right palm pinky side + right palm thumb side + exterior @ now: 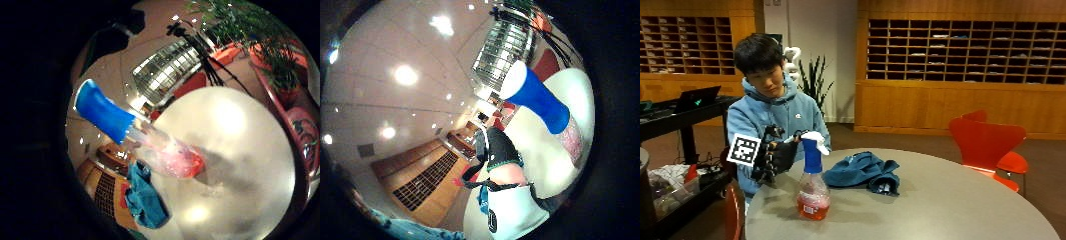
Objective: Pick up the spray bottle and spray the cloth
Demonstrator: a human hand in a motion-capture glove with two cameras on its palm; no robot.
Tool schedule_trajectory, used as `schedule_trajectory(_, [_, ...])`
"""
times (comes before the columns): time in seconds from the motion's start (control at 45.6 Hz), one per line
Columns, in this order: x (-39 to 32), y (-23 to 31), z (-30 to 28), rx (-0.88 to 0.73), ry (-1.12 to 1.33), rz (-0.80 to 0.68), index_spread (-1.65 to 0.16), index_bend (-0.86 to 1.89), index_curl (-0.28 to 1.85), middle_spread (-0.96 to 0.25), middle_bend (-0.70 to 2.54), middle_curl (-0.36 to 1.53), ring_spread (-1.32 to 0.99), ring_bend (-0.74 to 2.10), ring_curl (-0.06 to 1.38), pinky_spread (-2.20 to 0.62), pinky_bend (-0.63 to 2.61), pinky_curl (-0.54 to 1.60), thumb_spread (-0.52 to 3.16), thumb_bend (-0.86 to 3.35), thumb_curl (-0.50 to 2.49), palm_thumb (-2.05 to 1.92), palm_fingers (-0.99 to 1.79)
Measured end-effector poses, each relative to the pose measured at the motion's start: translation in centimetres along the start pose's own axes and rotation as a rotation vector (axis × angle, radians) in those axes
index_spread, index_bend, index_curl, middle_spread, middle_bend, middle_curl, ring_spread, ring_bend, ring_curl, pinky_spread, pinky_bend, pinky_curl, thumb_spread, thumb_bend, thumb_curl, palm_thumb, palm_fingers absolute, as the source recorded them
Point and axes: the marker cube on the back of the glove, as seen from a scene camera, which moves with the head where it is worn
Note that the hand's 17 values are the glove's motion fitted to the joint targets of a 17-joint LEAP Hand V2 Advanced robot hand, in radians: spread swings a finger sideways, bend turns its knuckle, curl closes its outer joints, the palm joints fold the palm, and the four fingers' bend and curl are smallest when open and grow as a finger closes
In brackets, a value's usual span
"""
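Grey tabletop [939, 200] spreads round in front of me, the biggest thing here, and on it lies the blue cloth [863, 172], bunched in a heap towards my side. Just beside the cloth, nearer the table's edge, the spray bottle [812, 185] stands upright, clear-bodied with reddish liquid low in it, a blue neck and a white trigger head on top. My gloved right hand [776, 160] is raised beside the bottle's neck, palm turned towards it. My fingers hang loosely open and hold nothing; from the outside view I judge there is a small gap to the bottle, though I cannot be certain they are apart.

The bottle is tall and narrow and stands close to the edge, so if I come in and knock the neck before closing around it, it could tip over or slide off. If I take it with the nozzle turned wrong, the spray would miss the cloth and wet the table.
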Motion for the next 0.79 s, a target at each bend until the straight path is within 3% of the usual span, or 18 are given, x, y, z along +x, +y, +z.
schedule_trajectory(0.132, [2.1, -0.6, 1.6, -0.067, -0.020, 0.100, -0.19, 0.05, 0.16, 0.04, 0.20, 0.36, 0.09, 0.38, 0.35, 0.21, 0.44, 0.38, 1.00, -0.04, 0.40, 0.62, 0.27])
schedule_trajectory(0.483, [3.9, -1.5, 4.3, -0.256, -0.042, 0.186, -0.17, 0.09, 0.14, 0.11, 0.23, 0.37, 0.13, 0.45, 0.35, 0.23, 0.48, 0.38, 0.97, -0.04, 0.36, 0.54, 0.19])
schedule_trajectory(0.79, [4.0, -3.2, 7.4, -0.465, 0.029, 0.196, -0.15, 0.12, 0.15, 0.04, 0.38, 0.40, 0.05, 0.57, 0.36, 0.22, 0.37, 0.33, 0.91, -0.04, 0.34, 0.47, 0.52])
